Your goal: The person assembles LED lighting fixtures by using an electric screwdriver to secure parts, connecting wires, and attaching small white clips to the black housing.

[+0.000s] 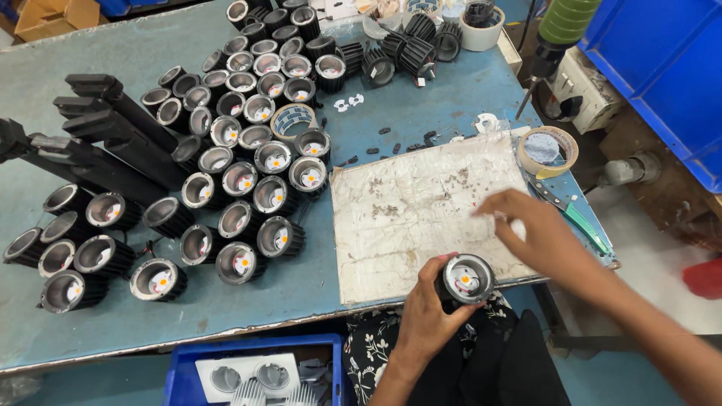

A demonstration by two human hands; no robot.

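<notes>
over blue bench (113, 316), left hand (429, 316) clamps lamp housing (465, 279); right hand (538, 233) hovers, fingers apart.

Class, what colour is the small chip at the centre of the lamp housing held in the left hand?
Yellow-orange, head view: chip.

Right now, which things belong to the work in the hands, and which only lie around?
In use: left hand holds a black lamp housing; right hand reaches over the white sheet with small screws.

Lying about: finished housings, tape roll, blue crate.
</notes>
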